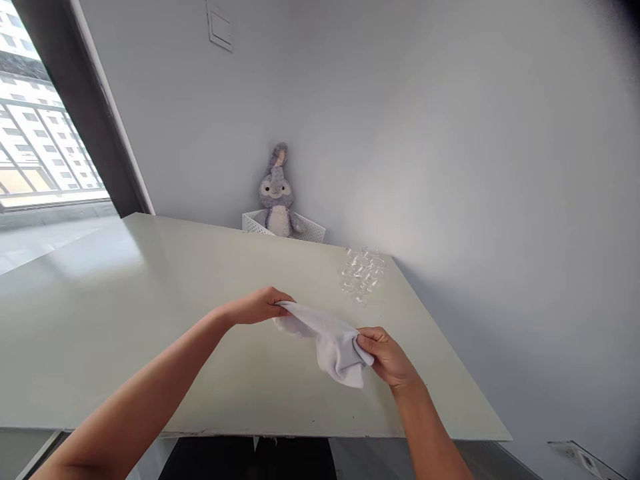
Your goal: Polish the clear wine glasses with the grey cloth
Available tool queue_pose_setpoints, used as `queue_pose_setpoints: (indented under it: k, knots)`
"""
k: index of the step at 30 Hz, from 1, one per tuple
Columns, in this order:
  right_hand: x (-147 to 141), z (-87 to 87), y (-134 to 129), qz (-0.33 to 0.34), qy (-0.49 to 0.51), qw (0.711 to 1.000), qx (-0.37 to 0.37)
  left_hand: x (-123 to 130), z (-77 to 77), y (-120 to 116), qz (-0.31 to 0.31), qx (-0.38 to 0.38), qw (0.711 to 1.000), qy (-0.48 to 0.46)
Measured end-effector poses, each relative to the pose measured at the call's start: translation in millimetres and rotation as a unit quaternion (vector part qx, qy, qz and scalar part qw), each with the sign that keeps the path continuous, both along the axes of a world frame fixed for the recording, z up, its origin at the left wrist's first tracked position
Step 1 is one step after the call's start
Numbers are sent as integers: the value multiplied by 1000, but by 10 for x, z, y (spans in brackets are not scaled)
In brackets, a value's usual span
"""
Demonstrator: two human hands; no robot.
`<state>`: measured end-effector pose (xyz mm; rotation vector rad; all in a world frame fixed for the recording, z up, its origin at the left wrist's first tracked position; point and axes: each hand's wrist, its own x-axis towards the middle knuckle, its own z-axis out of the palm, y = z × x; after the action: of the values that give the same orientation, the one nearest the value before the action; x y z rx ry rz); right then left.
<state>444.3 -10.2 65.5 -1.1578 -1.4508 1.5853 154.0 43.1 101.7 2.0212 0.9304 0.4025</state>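
Note:
A white cloth [335, 343] is stretched between my two hands above the pale table. My left hand [265, 305] pinches its upper left corner. On the other side, my right hand [386, 355] grips the cloth's right end between thumb and fingers. The middle of the cloth hangs down in loose folds. Beyond my right hand, several small clear stemmed glasses [363, 272] stand grouped near the table's back right corner, and neither hand touches them.
The glossy table [175, 287] has its front edge close to my body. Behind it, a grey plush rabbit [278, 200] sits in a white perforated basket [313, 231] against the wall. A window is at the far left.

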Motion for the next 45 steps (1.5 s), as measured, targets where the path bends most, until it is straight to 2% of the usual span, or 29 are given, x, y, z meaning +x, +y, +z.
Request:
queue_pose_setpoints:
  k: [1,3,6,8,10,11,13,15,17,19,21,24,26,30,34,37,41,45]
  knots:
    - [48,22,11,-1,-12,1000,8,-5,87,24,-20,1,1000,7]
    - [117,58,44,-14,-60,997,46,24,189,84,-17,47,997,52]
    - [145,101,79,-71,-127,980,134,124,177,198,40,170,978,111]
    - [99,122,54,-137,-189,945,228,165,103,276,63,264,955,121]
    - [-6,126,-29,-178,-268,885,338,155,4,338,79,354,919,152]
    - [-76,117,-91,-160,-305,859,380,135,-52,358,95,386,899,186]
    - [-232,75,-236,-57,-350,834,422,101,-171,360,146,406,862,265]
    - [-368,-3,-371,51,-356,837,412,124,-293,293,201,397,844,298]
    - [-447,-112,-457,77,-344,853,384,242,-416,158,217,383,858,264]
    - [-456,-245,-489,34,-328,876,353,439,-542,-12,198,367,883,216]
    - [-404,-398,-495,-32,-312,892,324,660,-675,-167,158,363,894,210]
    - [-263,-636,-540,-144,-302,900,280,920,-856,-283,111,341,907,220]
    - [-161,-771,-609,-208,-302,898,243,1021,-944,-262,113,314,915,225]
    - [-37,-917,-729,-279,-275,901,186,1136,-1059,-19,150,288,916,235]
    - [-25,-921,-701,-278,-260,909,168,1186,-1172,414,171,257,917,252]
    - [-35,-899,-658,-268,-262,915,148,1092,-1227,815,176,236,919,262]
    - [-68,-902,-672,-280,-246,918,136,698,-1196,1316,202,201,910,303]
    - [-87,-916,-695,-316,-237,907,147,38,-1099,1617,271,170,884,341]
